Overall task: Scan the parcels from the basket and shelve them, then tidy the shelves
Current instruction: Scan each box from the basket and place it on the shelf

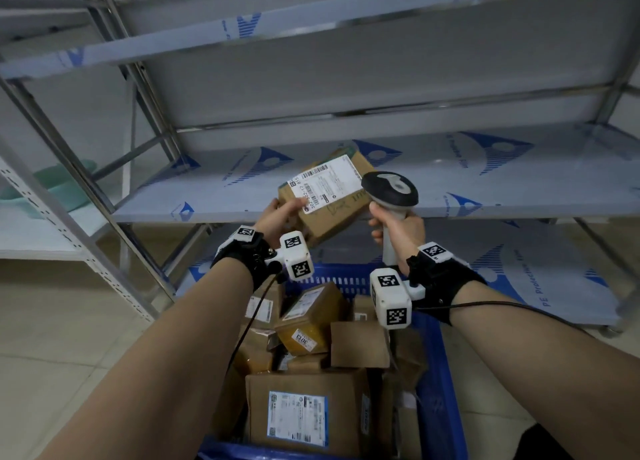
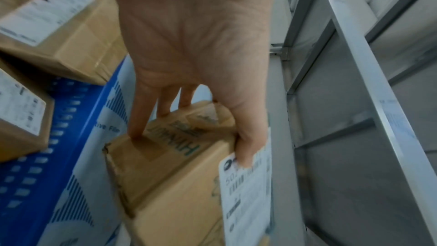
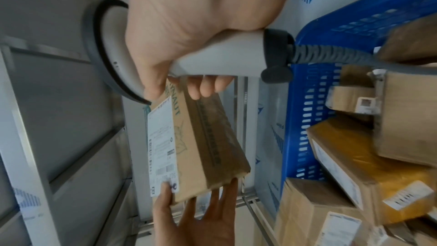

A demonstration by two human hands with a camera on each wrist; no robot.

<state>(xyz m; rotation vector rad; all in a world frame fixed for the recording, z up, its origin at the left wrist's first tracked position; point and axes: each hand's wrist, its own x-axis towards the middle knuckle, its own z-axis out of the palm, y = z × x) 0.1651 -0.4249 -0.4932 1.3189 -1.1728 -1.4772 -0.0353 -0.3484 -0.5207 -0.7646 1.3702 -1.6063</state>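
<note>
- Now the cardboard parcel (image 1: 329, 196) is being held tilted above the blue basket (image 1: 436, 390), in front of the shelf (image 1: 485, 196), white label (image 1: 325, 182) facing up.
- The left hand (image 1: 277, 217) is gripping it from seven o'clock, thumb (image 2: 246, 149) pressing on the label's corner, fingers (image 2: 141, 119) spreading under the box.
- At the parcel's three o'clock, the right hand (image 1: 398, 231) is clamping its fingers round the handle of the scanner (image 1: 389, 193), whose head is sitting just beside the label.
- More parcels (image 1: 308, 414) are lying piled in the basket at six o'clock.
</note>
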